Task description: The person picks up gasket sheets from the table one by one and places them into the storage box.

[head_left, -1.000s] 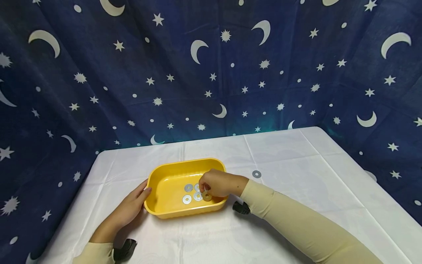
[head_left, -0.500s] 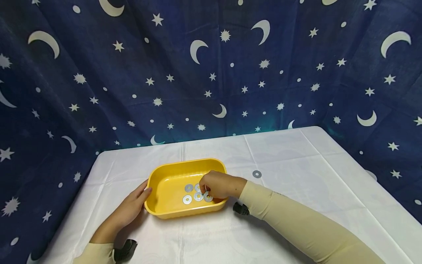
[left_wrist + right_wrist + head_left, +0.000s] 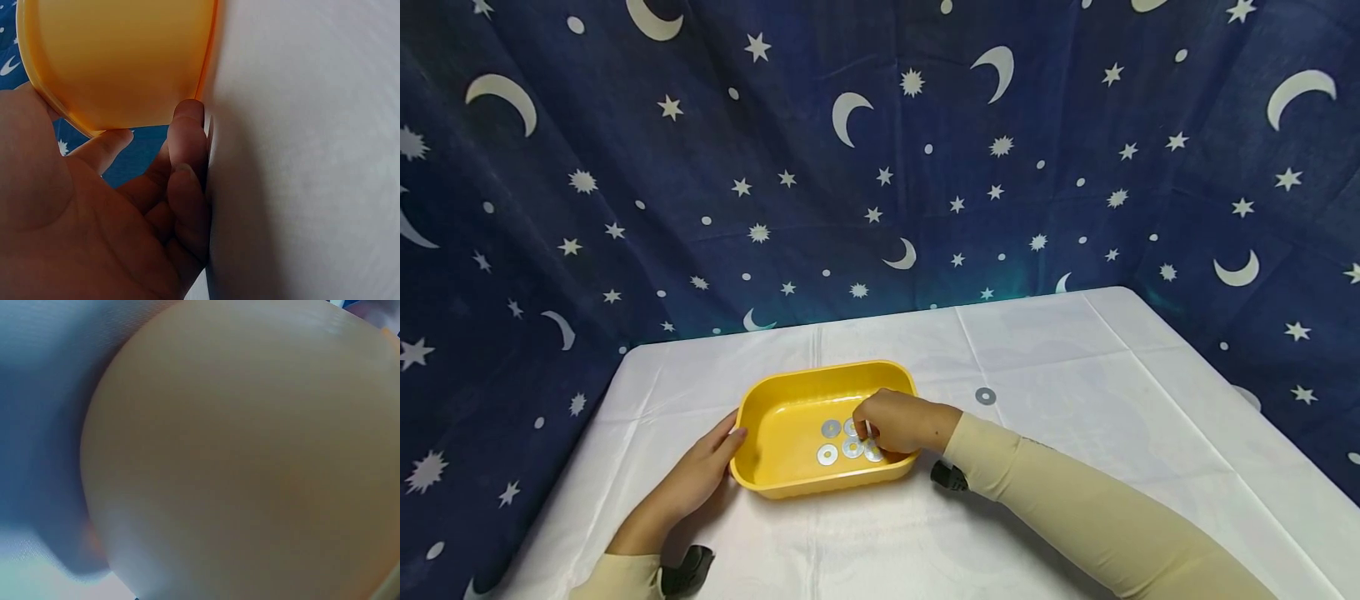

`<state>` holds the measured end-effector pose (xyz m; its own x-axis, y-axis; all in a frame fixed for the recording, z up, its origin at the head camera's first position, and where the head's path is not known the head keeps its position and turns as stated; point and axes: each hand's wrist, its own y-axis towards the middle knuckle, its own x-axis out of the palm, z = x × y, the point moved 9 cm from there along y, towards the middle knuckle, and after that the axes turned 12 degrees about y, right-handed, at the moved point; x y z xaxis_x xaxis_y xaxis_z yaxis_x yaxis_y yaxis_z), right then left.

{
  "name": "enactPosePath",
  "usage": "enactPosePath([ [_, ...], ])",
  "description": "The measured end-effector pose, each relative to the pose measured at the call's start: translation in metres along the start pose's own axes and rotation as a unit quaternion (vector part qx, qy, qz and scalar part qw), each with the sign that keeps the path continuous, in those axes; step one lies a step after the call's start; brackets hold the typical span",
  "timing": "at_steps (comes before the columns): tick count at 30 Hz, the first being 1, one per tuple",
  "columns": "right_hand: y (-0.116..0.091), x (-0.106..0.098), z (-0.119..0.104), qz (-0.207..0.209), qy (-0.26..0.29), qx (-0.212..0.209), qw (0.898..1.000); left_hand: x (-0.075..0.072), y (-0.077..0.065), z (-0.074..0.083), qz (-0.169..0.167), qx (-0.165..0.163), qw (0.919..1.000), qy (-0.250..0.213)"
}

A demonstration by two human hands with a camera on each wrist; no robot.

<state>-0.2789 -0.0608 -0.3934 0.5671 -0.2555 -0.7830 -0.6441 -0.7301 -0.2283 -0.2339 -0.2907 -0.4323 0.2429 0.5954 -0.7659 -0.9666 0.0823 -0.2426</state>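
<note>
A yellow plastic tray stands on the white-covered table. My left hand holds its left end, the thumb at the rim; in the left wrist view, fingers lie against the tray's outer wall. Inside, several flat metal washers lie in two loose rows, among them a front-left washer and a back-left washer. Over the right-hand washers, my right hand reaches down with bent fingers, partly covering a front-right washer. Its fingertips are at the washers; whether they pinch one is hidden.
A lone washer lies on the white cloth right of the tray. The tray's outer wall fills most of the right wrist view. Behind the table hangs a dark blue curtain with moons and stars.
The front-right washer, tilted and brownish under my right fingers a second ago, now lies flat and silvery in the tray. Both hands have stayed almost in place.
</note>
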Motion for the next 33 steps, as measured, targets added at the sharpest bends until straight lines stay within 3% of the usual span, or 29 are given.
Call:
enactPosePath([
  [4,0.000,-0.002,-0.001,0.012,0.017,-0.025,0.999,0.002,0.001,-0.001,-0.003,-0.008,0.9999,0.006],
  [7,-0.004,-0.007,-0.002,0.041,0.077,-0.049,0.995,0.001,0.001,-0.001,0.000,-0.006,1.0000,0.005],
  [12,-0.019,-0.019,-0.009,0.109,0.189,-0.094,0.971,0.000,0.001,-0.001,0.005,-0.005,1.0000,0.005],
  [14,-0.028,-0.024,-0.012,0.137,0.204,-0.111,0.963,0.000,0.001,-0.001,0.004,-0.008,0.9999,0.007],
  [18,-0.048,-0.034,-0.012,0.195,0.228,-0.123,0.946,0.001,0.000,0.000,0.003,-0.011,0.9999,0.003],
  [23,-0.073,-0.044,0.005,0.267,0.238,-0.121,0.926,0.002,0.000,0.001,0.001,-0.010,0.9999,-0.007],
  [33,-0.097,-0.054,0.035,0.313,0.223,-0.090,0.919,0.000,-0.002,0.000,0.007,-0.003,0.9999,0.007],
])
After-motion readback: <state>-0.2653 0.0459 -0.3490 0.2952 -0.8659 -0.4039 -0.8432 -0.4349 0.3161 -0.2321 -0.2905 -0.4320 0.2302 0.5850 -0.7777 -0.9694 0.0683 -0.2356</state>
